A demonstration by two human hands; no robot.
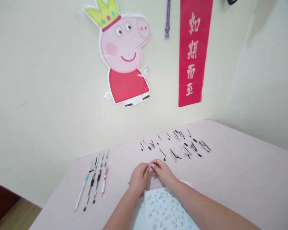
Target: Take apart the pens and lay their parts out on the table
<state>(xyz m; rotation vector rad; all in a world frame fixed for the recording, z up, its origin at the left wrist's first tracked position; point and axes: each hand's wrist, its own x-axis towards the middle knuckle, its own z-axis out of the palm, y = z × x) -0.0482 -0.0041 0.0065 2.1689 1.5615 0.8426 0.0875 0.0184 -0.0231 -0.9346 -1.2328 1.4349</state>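
My left hand (138, 177) and my right hand (163, 173) meet over the pink table, fingertips pinched together. Between them shows a small, pale, thin piece (150, 165), mostly covered by the fingers; it may be part of a pen, but its kind is unclear. A tiny dark tip (129, 183) peeks out beside my left hand. Below the wrists lie handwritten sheets of paper (164, 207), partly under my right forearm. Just beyond my hands, pen parts (174, 154) are spread in two rows: dark refills, caps and clear barrels.
To the left, whole-looking pens lie in two rows, among them a pale blue pen (81, 193), black-gripped pens (97, 187) and a pink-and-white pen (104, 181). The pink table (244, 172) meets the wall behind, which carries a pig cutout (128, 57) and a red banner (194, 54).
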